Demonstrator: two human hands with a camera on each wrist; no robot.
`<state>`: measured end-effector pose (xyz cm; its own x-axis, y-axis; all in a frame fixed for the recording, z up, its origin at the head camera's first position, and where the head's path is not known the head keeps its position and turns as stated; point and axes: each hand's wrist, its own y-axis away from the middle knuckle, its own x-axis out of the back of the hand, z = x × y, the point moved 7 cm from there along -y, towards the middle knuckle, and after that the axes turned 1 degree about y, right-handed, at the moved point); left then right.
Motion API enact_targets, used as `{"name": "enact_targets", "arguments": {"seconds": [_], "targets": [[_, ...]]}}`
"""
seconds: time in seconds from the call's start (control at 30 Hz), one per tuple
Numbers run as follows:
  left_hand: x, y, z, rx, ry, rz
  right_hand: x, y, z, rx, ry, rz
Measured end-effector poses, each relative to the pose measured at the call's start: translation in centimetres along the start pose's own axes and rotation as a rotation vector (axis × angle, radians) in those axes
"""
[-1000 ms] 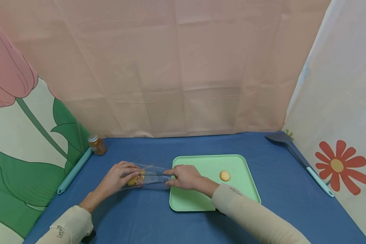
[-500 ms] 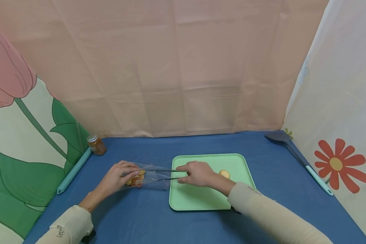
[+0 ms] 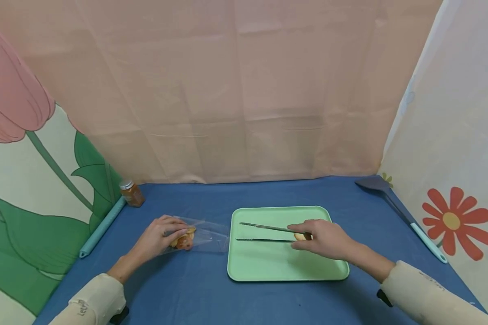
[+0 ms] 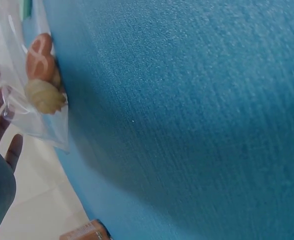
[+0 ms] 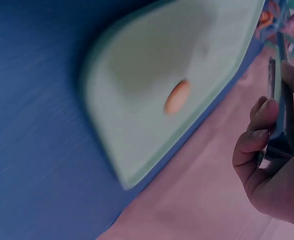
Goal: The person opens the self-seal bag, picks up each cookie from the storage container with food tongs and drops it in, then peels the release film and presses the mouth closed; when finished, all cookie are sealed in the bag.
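My left hand (image 3: 159, 237) holds a clear plastic bag (image 3: 215, 235) that lies on its side with its mouth toward the tray. Inside are a few small baked pieces; the left wrist view shows a reddish-brown pretzel-shaped one (image 4: 40, 59) and a pale yellowish one (image 4: 45, 96). Over the green tray (image 3: 276, 268), my right hand (image 3: 323, 238) grips metal tongs (image 3: 264, 240), their arms spread and nothing between the tips. One round golden cookie (image 5: 177, 97) sits on the tray, partly hidden by the right hand and tongs in the head view.
A jar (image 3: 132, 194) with a metal lid stands at the back left beside a light-blue roll (image 3: 102, 227). Along the right edge lies a dark spatula (image 3: 394, 205) with a pale blue handle. A blue cloth (image 3: 195, 289) covers the table.
My right hand has drawn the tongs out of the bag and moved right over the tray. The left hand stays in place with the bag and the pieces inside it.
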<state>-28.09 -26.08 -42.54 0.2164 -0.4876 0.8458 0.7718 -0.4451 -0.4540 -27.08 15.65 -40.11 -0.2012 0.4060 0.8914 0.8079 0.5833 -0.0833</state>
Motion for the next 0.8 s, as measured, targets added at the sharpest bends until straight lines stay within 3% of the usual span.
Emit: {"name": "enact_targets", "arguments": {"seconds": [0.33,0.57,0.8], "targets": [[-0.4,-0.2,-0.2,0.008,-0.010,-0.022,3.3,6.4,4.6,-0.163,0.015,0.069],[-0.6,-0.1,-0.6,0.080,0.008,-0.057,3.4,8.9,6.9,-0.276,0.023,0.050],[-0.9,-0.5,-0.6,0.076,0.011,-0.062,3.3,10.3,8.6,-0.334,0.052,0.031]]}}
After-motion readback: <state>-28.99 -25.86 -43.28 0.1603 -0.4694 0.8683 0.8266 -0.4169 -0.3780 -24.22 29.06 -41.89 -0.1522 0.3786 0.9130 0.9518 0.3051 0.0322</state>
